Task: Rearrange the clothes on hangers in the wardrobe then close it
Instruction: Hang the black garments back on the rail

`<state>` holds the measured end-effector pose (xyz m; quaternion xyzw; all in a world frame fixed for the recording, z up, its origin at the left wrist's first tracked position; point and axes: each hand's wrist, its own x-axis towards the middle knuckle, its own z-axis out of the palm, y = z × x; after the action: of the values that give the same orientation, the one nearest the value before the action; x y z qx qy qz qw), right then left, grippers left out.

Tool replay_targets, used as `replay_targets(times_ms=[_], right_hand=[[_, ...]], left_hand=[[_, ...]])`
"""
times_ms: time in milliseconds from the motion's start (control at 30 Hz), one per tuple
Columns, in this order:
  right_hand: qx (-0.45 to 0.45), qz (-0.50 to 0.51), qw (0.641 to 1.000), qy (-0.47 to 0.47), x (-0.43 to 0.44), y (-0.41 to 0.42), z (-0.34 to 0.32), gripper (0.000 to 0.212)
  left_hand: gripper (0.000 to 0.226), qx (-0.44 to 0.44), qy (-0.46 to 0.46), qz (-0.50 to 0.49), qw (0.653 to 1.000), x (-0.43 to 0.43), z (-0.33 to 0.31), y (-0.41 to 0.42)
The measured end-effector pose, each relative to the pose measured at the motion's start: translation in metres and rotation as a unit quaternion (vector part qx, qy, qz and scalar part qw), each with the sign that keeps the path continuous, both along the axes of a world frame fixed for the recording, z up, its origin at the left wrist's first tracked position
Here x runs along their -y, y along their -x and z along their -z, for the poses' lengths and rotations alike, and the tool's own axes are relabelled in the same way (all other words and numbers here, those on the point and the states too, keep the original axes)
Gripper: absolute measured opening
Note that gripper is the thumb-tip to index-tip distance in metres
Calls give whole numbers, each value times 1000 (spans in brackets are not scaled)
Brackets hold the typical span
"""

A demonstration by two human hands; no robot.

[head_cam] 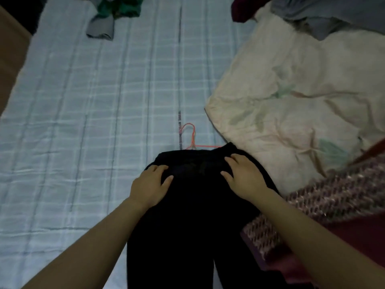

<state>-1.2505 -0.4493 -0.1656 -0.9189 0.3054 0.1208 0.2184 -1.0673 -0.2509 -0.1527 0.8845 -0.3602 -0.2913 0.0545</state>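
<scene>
Listener: Hands first. Where do they lie?

Describer: Both rest palm-down on black trousers (193, 215) spread out on a bed. The left hand (151, 183) sits near the left side of the waistband, fingers spread and lightly bent onto the cloth. The right hand (244, 175) mirrors it on the right side. Neither closes round anything; they only press on the fabric.

Listener: And the hanger?

Describer: A thin coral wire hanger (189, 133) lies on the pale checked sheet (83, 122), just beyond the waistband. Only its hook and a short run of one arm show. The rest is under the black cloth, so it cannot be told whether the trousers are truly threaded on it.

Listener: What surrounds them?

Describer: A cream quilt (291, 90) touches the trousers on the right, and a pink knitted cloth (343, 195) lies nearer the person. Green and grey clothes (112, 13) sit heaped at the far end. No wardrobe is in view.

Listener: What could go wrong?

Describer: The trousers may well slide off when lifted, since slack cloth draped over thin wire has little hold. The hook could also catch the sheet or the quilt's edge. In the dim light, a twisted leg in black fabric may go unnoticed.
</scene>
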Motion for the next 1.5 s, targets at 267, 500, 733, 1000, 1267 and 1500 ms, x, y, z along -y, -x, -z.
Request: replay_targets(times_ms=[267,500,733,1000,1267,1500], right_hand=[[36,44,996,67,40,-16,88,56],[101,22,994,35,31,-21,96,38],[138,42,989,-12,12,-4,64,45],[215,10,976,-40,-53,18,-33,30],[295,-69,952,-49,-220,6,-141,25],[324,-214,916,-105,-435,-38,-196,29]], left_hand=[[56,10,-34,-41,999,57,103,-31],[41,-31,-113,9,993,49,113,-23],[30,14,114,-41,993,7,49,12],[40,12,226,-75,971,-86,-40,44],[43,48,296,-141,943,-280,-116,58],[27,125,324,-297,889,-513,-157,93]])
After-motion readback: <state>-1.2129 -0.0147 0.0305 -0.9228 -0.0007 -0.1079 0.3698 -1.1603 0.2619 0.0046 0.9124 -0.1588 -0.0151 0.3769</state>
